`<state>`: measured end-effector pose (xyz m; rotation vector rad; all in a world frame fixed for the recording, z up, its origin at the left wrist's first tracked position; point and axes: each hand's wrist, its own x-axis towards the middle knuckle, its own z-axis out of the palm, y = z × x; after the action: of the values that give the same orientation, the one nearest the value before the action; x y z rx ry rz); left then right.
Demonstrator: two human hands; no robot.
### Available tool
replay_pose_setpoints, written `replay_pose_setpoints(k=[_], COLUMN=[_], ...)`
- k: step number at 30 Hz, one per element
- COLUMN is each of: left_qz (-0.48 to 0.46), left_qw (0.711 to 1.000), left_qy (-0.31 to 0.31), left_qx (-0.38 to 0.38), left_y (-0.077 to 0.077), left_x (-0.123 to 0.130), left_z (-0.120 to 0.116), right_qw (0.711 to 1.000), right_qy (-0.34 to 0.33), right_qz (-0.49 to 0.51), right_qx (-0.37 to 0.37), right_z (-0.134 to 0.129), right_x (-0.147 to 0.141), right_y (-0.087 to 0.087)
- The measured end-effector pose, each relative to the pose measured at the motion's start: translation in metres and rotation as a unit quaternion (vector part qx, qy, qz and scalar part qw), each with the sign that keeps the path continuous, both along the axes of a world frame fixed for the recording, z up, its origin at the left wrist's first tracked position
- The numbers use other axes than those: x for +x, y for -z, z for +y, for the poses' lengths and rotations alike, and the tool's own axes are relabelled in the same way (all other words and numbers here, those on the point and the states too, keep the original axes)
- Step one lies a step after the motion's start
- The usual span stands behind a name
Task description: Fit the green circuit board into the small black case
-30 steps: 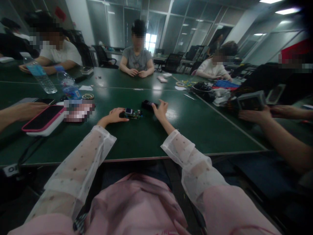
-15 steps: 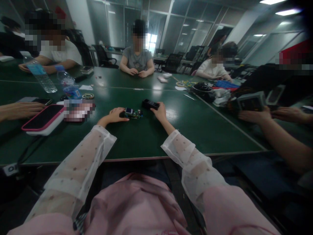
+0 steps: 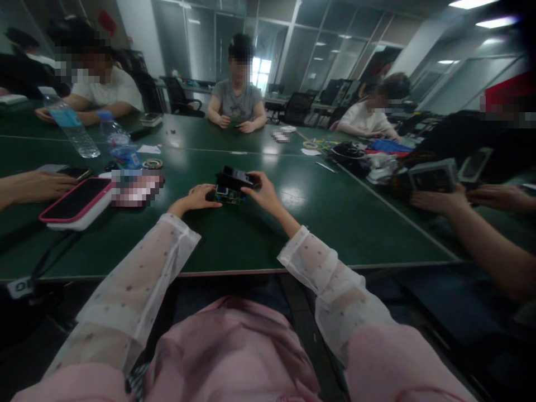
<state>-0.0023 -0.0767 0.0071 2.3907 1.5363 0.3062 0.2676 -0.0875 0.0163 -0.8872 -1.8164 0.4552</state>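
Note:
Between the fingers and thumb of my left hand [image 3: 196, 199] is a green circuit board [image 3: 231, 196] with a small screen at its left end. My right hand [image 3: 267, 195] grips a black plastic casing [image 3: 237, 177] by its right end. Tilted, the casing sits just above and behind the board and hides part of its upper edge. Whether the two touch, I cannot tell. Both hands are over the green table [image 3: 335, 229], in front of me.
Left of me are a pink-rimmed phone-like device [image 3: 75, 200], two plastic bottles [image 3: 75, 128] [image 3: 117, 142] and a tape roll [image 3: 152, 163]. A co-worker's hand [image 3: 37, 188] rests at far left. At right, another person's hands [image 3: 444, 198] hold a box [image 3: 433, 176]. A pen [image 3: 325, 167] lies farther back.
My right hand has brought the black casing leftward, from beside the circuit board to over its back edge, and turned it. My left hand and the board stay nearly in place.

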Motion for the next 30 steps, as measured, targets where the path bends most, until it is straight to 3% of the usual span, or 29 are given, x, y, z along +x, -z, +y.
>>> replay_pose_setpoints(k=[9, 17, 30], left_qz=[-0.017, -0.025, -0.016], left_qw=[0.999, 0.999, 1.000], left_qy=[-0.036, -0.033, -0.015], left_qx=[-0.011, -0.012, -0.010], left_y=[-0.003, 0.000, 0.005], left_x=[0.003, 0.002, -0.001], left_z=[-0.005, -0.002, 0.003], right_qw=[0.994, 0.997, 0.991], right_qy=[-0.042, -0.004, -0.055], right_qz=[-0.099, -0.074, -0.120], right_qx=[-0.028, -0.035, -0.032], right_z=[0.009, 0.014, 0.011], right_x=[0.007, 0.008, 0.002], right_y=[0.017, 0.022, 0.030])
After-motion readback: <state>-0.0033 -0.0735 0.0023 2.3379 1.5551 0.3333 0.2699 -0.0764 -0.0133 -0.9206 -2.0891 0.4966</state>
